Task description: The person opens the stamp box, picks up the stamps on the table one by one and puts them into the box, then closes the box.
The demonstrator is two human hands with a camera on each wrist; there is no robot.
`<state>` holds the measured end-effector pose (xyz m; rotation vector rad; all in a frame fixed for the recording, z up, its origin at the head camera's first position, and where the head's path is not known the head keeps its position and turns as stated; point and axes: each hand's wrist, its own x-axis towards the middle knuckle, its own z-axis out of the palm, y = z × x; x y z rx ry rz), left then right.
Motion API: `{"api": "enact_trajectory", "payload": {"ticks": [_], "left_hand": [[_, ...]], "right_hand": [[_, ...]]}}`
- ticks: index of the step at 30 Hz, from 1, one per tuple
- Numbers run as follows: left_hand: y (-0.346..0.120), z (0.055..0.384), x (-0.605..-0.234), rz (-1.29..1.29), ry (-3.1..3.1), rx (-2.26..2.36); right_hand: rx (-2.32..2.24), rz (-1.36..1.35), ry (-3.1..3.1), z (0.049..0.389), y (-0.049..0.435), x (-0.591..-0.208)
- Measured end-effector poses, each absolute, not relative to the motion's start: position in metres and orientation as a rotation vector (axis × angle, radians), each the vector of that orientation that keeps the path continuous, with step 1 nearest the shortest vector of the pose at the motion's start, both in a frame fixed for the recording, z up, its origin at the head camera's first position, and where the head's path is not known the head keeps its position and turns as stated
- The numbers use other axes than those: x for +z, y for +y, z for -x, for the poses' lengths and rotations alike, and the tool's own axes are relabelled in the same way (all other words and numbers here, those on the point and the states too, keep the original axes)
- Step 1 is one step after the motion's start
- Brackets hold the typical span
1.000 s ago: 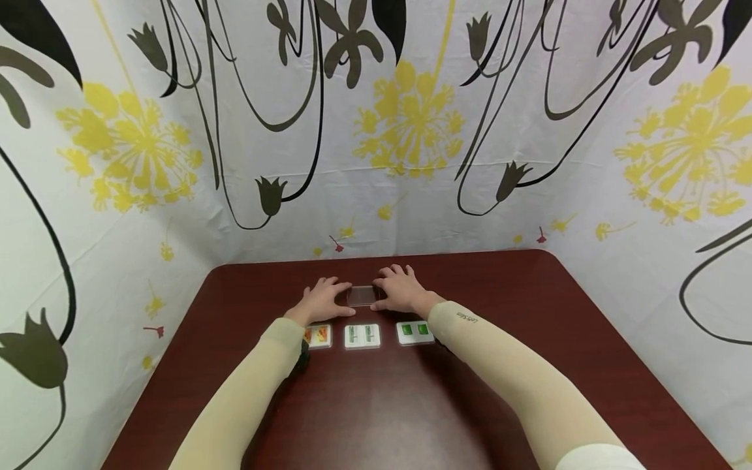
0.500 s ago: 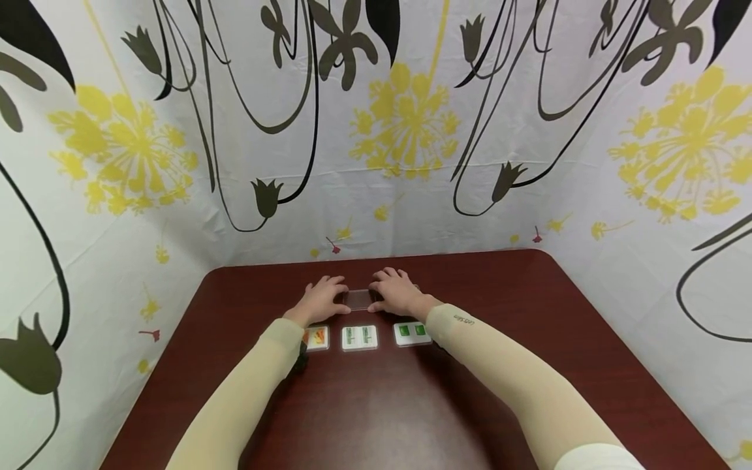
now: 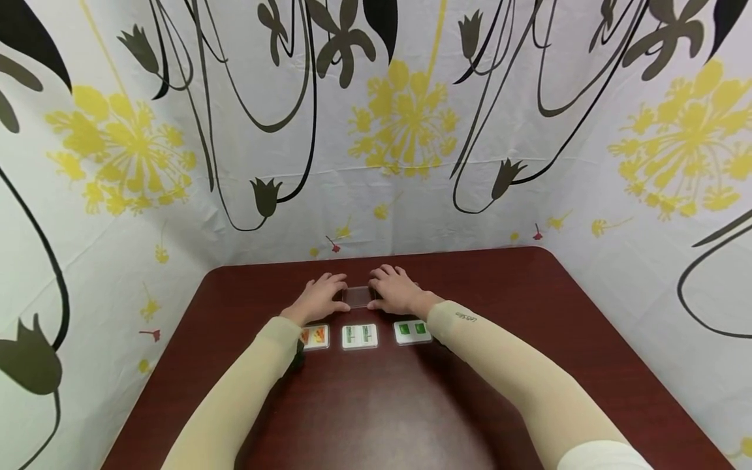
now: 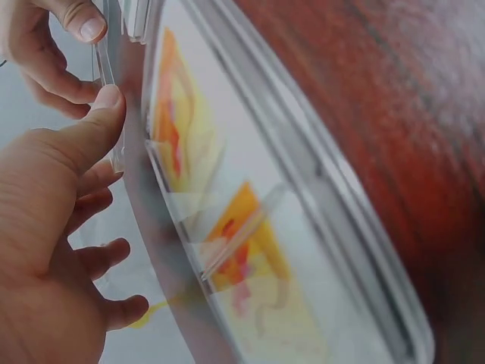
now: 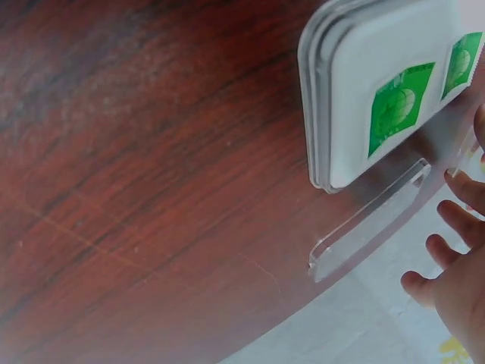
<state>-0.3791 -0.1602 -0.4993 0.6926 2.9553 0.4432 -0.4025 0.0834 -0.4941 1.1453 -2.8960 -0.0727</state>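
Note:
Near the far part of the table, a clear plastic lid (image 3: 358,297) spans the gap between both hands. My left hand (image 3: 320,298) pinches its left edge between thumb and fingers. The right hand (image 3: 395,291) grips the opposite edge the same way. From the left wrist, the lid (image 4: 106,64) is seen edge-on, with a thumb of each hand on it. In the right wrist view, part of the right hand (image 5: 464,284) is cut off by the frame. Closer to me lies a clear case with green stamp-like pictures (image 5: 402,106).
A case with orange pictures (image 3: 316,337) lies by the left wrist. Between it and the green one sits a case with grey-green pictures (image 3: 360,336). Another clear plastic piece (image 5: 371,220) rests on the dark red table (image 5: 151,189). Patterned fabric (image 3: 329,222) hangs behind.

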Motion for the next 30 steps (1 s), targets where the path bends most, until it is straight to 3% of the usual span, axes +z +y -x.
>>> {"api": "enact_trajectory", "payload": {"ticks": [30], "left_hand": [[-0.168, 0.348, -0.478, -0.717, 2.93, 0.538]], "right_hand": [[0.019, -1.281, -2.759, 0.379, 0.092, -0.477]]}}
